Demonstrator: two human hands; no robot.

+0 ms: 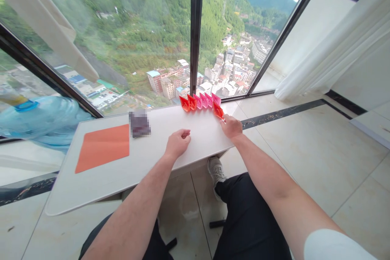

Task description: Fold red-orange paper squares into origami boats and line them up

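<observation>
My right hand (231,126) rests at the far right edge of the small white table (106,183), its fingers pinched on an orange folded paper piece (218,111). That piece ends a row of red and pink folded paper pieces (199,101) lined along the table's back edge by the window. My left hand (178,142) lies on the tabletop near the middle, curled into a loose fist with nothing showing in it. A flat orange paper sheet (103,147) lies on the left half of the table.
A small dark blurred object (139,123) sits beside the orange sheet. A large blue water bottle (42,120) lies left of the table by the window. White curtains (329,53) hang at the right. My legs and a shoe (215,170) are under the table on the tiled floor.
</observation>
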